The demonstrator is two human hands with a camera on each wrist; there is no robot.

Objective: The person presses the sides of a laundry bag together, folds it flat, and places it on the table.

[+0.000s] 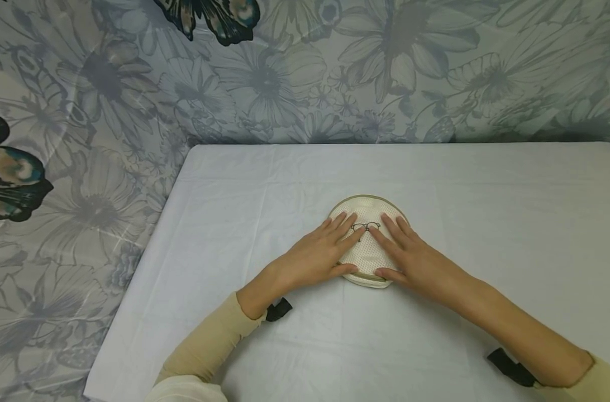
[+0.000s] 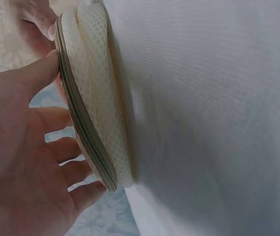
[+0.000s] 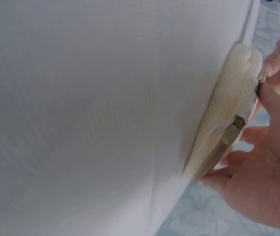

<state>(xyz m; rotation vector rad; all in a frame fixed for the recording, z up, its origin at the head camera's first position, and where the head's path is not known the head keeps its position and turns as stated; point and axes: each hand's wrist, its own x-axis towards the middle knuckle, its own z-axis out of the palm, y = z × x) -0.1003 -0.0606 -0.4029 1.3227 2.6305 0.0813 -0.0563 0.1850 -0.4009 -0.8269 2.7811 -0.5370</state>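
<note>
A round cream mesh laundry bag (image 1: 367, 254) lies flattened on the white-covered table, with a small dark line motif on its top. My left hand (image 1: 317, 254) rests on its left half, fingers spread and straight. On the right half lies my right hand (image 1: 417, 258), fingers likewise spread, with the two hands' fingertips close together near the motif. In the left wrist view an olive zip (image 2: 80, 113) runs along the bag's rim, beside my thumb and fingertips. The right wrist view shows the zip pull (image 3: 232, 133) at the edge, near my right fingers.
The white cloth (image 1: 285, 195) on the table has light creases. Behind and to the left hangs a floral sheet (image 1: 265, 78) with dark butterfly shapes (image 1: 13, 173). Black straps (image 1: 279, 310) sit at both wrists.
</note>
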